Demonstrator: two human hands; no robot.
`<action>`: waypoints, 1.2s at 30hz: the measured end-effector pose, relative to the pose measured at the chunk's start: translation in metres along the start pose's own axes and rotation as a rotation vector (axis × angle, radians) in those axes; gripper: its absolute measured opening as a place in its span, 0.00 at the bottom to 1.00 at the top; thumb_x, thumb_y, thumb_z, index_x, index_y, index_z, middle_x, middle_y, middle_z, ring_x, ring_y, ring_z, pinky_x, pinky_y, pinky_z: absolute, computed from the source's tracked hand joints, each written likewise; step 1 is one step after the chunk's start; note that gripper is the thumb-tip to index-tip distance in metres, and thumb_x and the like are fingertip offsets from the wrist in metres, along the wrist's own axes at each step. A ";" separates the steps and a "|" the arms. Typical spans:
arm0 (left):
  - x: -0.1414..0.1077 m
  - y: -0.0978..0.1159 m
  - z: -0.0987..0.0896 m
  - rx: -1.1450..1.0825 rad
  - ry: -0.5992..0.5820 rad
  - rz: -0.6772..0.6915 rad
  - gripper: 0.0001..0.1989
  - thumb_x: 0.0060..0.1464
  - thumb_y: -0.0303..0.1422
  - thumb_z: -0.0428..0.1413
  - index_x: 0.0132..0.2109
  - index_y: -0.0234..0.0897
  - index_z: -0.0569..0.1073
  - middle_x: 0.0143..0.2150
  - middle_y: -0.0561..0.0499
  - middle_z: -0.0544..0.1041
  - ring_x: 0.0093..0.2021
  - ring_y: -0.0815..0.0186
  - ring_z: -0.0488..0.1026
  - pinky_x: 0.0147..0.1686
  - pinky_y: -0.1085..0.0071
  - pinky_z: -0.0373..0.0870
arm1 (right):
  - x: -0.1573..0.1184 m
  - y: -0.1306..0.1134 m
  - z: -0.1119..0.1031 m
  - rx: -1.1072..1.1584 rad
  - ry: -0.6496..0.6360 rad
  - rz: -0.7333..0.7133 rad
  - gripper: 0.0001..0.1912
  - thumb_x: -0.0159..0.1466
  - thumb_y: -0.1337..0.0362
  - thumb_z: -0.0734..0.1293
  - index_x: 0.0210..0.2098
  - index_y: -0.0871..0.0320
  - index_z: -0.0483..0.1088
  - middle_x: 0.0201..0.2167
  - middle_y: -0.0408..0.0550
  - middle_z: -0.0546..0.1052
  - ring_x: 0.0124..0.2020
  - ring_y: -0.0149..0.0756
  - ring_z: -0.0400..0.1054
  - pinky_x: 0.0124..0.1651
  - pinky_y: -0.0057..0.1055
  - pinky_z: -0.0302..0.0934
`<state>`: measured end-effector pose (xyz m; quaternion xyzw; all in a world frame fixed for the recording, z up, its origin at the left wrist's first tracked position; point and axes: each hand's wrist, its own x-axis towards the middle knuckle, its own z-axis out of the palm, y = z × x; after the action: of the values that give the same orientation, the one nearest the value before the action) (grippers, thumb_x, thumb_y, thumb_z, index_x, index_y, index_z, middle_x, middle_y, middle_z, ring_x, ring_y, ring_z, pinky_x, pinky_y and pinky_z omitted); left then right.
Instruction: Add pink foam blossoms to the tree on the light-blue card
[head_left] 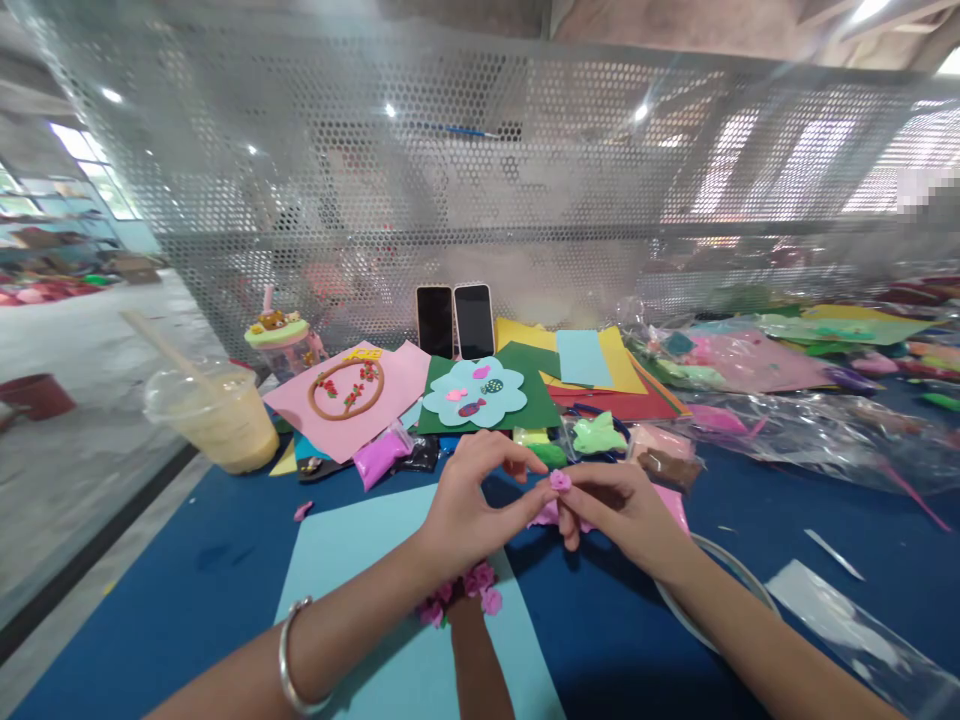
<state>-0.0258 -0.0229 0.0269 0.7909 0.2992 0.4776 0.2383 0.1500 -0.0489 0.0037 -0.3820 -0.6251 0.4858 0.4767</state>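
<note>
Both hands are meeting over the blue table [187, 590], pinching one small pink clay flower [559, 480] between their fingertips. The left hand [469, 500] is closing its thumb and forefinger on the flower from the left, and the right hand [619, 505] is closing on it from the right, with its other fingers curled under. A silver bangle [289, 660] is sitting on the left wrist.

The flower is being held just above the table, near the upper right corner of a light blue paper sheet [352, 570] that is lying flat in front of the person. On that sheet a brown clay strip [476, 665] is running up from the lower edge, and a cluster of pink clay blossoms [465, 590] is sitting at its top, partly hidden under the left forearm. Under the right hand a pink clay packet [667, 500] is showing.

Farther back, a pink card with a brown ring [349, 392] is lying beside a green card bearing a pale blue flower shape [476, 392]. Two phones [455, 320] are standing against the perforated metal screen [480, 160]. A plastic cup with a yellow drink [217, 410] is standing at the left edge of the table. Clear plastic bags [810, 430] are lying on the right, well apart from the hands.
</note>
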 end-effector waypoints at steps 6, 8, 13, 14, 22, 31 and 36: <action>0.000 -0.002 0.001 0.000 -0.020 0.002 0.08 0.50 0.37 0.60 0.30 0.37 0.72 0.25 0.52 0.72 0.29 0.67 0.68 0.35 0.68 0.61 | -0.002 -0.003 -0.002 -0.059 -0.029 -0.001 0.12 0.61 0.57 0.66 0.33 0.60 0.76 0.20 0.45 0.75 0.19 0.29 0.70 0.24 0.26 0.67; -0.001 -0.003 0.001 -0.001 -0.020 -0.001 0.08 0.50 0.38 0.60 0.30 0.37 0.72 0.25 0.52 0.72 0.29 0.67 0.68 0.35 0.68 0.61 | -0.002 -0.003 -0.003 -0.056 -0.028 -0.005 0.12 0.62 0.57 0.65 0.32 0.60 0.75 0.20 0.45 0.75 0.19 0.29 0.70 0.24 0.25 0.66; -0.001 -0.004 0.001 0.007 -0.017 -0.009 0.07 0.50 0.35 0.60 0.30 0.37 0.73 0.25 0.53 0.72 0.30 0.68 0.68 0.35 0.69 0.60 | -0.002 -0.004 -0.003 -0.039 -0.035 -0.036 0.12 0.62 0.57 0.66 0.33 0.60 0.75 0.21 0.45 0.75 0.19 0.28 0.70 0.25 0.24 0.66; -0.001 -0.003 0.001 0.004 -0.019 -0.007 0.07 0.49 0.35 0.60 0.30 0.37 0.73 0.25 0.53 0.72 0.30 0.68 0.68 0.35 0.69 0.60 | -0.002 -0.004 -0.003 -0.041 -0.030 -0.035 0.12 0.61 0.57 0.66 0.33 0.60 0.76 0.21 0.45 0.75 0.19 0.28 0.70 0.24 0.24 0.66; 0.003 -0.001 -0.004 -0.077 -0.091 -0.001 0.05 0.47 0.31 0.61 0.31 0.34 0.74 0.27 0.52 0.72 0.31 0.67 0.68 0.37 0.68 0.61 | -0.001 -0.002 -0.004 -0.039 -0.004 -0.033 0.10 0.60 0.58 0.67 0.30 0.59 0.75 0.19 0.43 0.75 0.18 0.27 0.70 0.23 0.22 0.66; 0.006 0.001 -0.007 -0.108 -0.159 -0.074 0.06 0.47 0.33 0.61 0.30 0.34 0.74 0.27 0.51 0.72 0.32 0.67 0.68 0.38 0.69 0.63 | -0.001 -0.002 -0.005 -0.145 -0.028 -0.036 0.11 0.62 0.59 0.65 0.30 0.60 0.74 0.20 0.44 0.75 0.20 0.28 0.70 0.25 0.23 0.66; 0.007 -0.003 -0.007 -0.073 -0.220 -0.126 0.06 0.46 0.33 0.61 0.31 0.35 0.75 0.28 0.51 0.72 0.33 0.66 0.68 0.37 0.70 0.64 | 0.001 -0.005 -0.011 -0.364 -0.064 -0.133 0.12 0.63 0.62 0.63 0.29 0.60 0.74 0.22 0.45 0.76 0.21 0.30 0.70 0.26 0.24 0.65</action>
<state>-0.0307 -0.0147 0.0323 0.8091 0.3028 0.3826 0.3276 0.1602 -0.0470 0.0099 -0.4042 -0.7414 0.3441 0.4106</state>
